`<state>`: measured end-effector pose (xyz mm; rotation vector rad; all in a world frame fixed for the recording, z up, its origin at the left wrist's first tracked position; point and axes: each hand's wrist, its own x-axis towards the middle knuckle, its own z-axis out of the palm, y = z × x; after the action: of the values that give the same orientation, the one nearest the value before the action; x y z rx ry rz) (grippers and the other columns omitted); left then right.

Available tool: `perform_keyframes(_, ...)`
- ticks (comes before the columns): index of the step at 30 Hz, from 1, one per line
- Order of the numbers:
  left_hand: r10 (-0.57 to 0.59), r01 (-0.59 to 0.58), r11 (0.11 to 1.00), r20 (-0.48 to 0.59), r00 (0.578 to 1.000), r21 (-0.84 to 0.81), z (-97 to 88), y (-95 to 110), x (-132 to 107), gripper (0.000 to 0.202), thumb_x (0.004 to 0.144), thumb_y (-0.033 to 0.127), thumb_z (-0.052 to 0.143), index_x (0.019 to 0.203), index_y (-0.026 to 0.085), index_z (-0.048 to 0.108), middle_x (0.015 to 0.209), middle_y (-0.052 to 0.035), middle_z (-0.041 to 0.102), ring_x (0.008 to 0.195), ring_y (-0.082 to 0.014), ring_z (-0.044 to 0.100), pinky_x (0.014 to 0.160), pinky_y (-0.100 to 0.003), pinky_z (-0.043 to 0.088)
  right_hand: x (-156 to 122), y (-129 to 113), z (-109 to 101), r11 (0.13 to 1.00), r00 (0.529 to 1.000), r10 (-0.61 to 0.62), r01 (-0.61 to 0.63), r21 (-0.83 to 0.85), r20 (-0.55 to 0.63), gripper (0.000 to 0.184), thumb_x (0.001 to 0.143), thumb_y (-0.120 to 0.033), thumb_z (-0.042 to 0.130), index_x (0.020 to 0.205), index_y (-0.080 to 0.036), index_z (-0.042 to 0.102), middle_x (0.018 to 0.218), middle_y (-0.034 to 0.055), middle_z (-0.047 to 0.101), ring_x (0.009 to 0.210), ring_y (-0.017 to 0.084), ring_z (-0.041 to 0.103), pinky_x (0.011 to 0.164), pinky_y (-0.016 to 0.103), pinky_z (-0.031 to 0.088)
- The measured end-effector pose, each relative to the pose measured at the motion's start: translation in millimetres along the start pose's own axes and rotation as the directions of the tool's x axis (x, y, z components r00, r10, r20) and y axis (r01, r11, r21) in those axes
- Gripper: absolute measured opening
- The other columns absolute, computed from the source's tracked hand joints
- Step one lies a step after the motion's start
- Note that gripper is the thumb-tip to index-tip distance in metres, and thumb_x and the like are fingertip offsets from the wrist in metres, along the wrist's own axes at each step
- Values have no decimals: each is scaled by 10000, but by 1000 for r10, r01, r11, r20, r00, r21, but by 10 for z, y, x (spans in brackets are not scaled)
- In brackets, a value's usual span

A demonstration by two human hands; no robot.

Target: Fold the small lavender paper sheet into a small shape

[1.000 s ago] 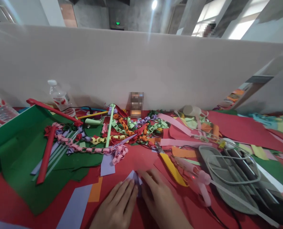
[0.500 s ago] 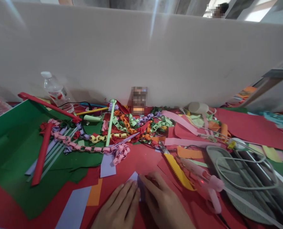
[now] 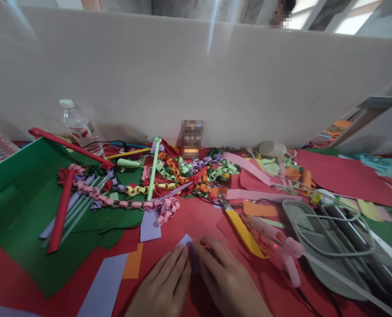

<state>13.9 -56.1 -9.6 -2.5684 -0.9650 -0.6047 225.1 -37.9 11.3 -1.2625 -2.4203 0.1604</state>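
Between my hands lies a small piece of purple paper (image 3: pixel 186 240), with its pointed far corner showing and a darker, shaded part beside my right fingers. My left hand (image 3: pixel 168 277) rests flat on its left side, fingers stretched out and close together. Along the right edge, the bent fingers of my right hand (image 3: pixel 227 275) close on the darker part. Both hands cover most of the sheet, so its full shape is hidden. Right of my hands are a yellow-handled cutter (image 3: pixel 245 233) and a pink hot glue gun (image 3: pixel 282 242) with a small red light.
Paper chains (image 3: pixel 130 204) spread across the back. A red paper tube (image 3: pixel 61 211) and clear sticks (image 3: pixel 83 211) lie on green paper (image 3: pixel 34 255). A water bottle (image 3: pixel 80 127) stands by the white partition (image 3: pixel 183 70). A grey mesh tray (image 3: pixel 328 281) holds tools and a cable at right.
My right fingers have stretched slightly forward along the darker part of the purple paper, which looks lower now. My left hand has stayed on the sheet. The view has shifted slightly.
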Motion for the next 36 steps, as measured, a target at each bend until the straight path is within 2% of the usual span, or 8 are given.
perform_keyframes(3,6,-6,1000,14,1000,0,-14,10,5,371,957,82,398,1227,78,654,1286,-120,704,1216,-249,632,989,-326,514,-129,6,-59,968,974,-227,224,-112,-13,416,945,-103,425,1312,-200,594,1181,98,737,1013,247,697,866,380,527)
perform_keyframes(6,9,-8,1000,84,996,-15,-41,18,-2,423,951,95,393,1319,77,600,1340,-130,668,1280,-243,580,1018,-325,488,-264,15,-56,947,958,-288,285,-150,3,399,952,-90,431,1298,-182,608,1214,83,734,1082,222,683,935,377,465)
perform_keyframes(13,19,-21,1000,56,998,24,-219,-24,-228,410,948,67,403,1302,94,608,1307,-105,694,1239,-233,610,989,-325,486,-314,-113,-60,963,976,-216,212,-164,-8,381,939,-120,466,1293,-181,591,1253,83,707,1130,234,638,921,372,410)
perform_keyframes(18,-26,23,999,58,998,43,-370,-76,-435,395,945,68,387,1252,104,632,1209,-104,731,1127,-245,649,969,-354,470,-129,-308,-259,948,962,-195,236,-216,193,458,871,-204,597,1326,-213,540,1207,110,687,1044,285,624,836,395,410)
perform_keyframes(22,-85,85,996,85,993,10,-445,-83,-444,383,944,85,416,1260,144,623,1162,-70,744,1066,-236,659,980,-373,442,-9,-406,-383,930,936,-211,281,-235,283,477,855,-209,627,1321,-250,528,1092,87,691,929,264,607,780,381,413)
perform_keyframes(26,-143,145,989,99,985,-14,-447,-67,-423,393,916,93,440,1261,147,619,1184,-74,735,1073,-238,653,993,-382,402,44,-448,-424,920,927,-224,303,-249,302,458,858,-224,642,1301,-267,531,1096,76,679,927,276,595,749,390,412)
perform_keyframes(31,-192,193,981,9,981,-26,-372,-32,-467,380,915,100,421,1212,145,653,1173,-77,744,1069,-233,652,998,-377,360,28,-405,-468,931,925,-200,282,-232,324,437,864,-199,632,1284,-278,539,1095,48,681,941,270,607,758,401,405)
perform_keyframes(36,-256,255,966,-30,966,-40,-276,9,-536,346,934,157,451,1197,174,676,1174,-87,741,1085,-223,644,1000,-368,358,-105,-239,-509,952,928,-197,258,-166,318,402,900,-125,548,1275,-268,547,1291,25,642,1129,235,592,846,390,394)
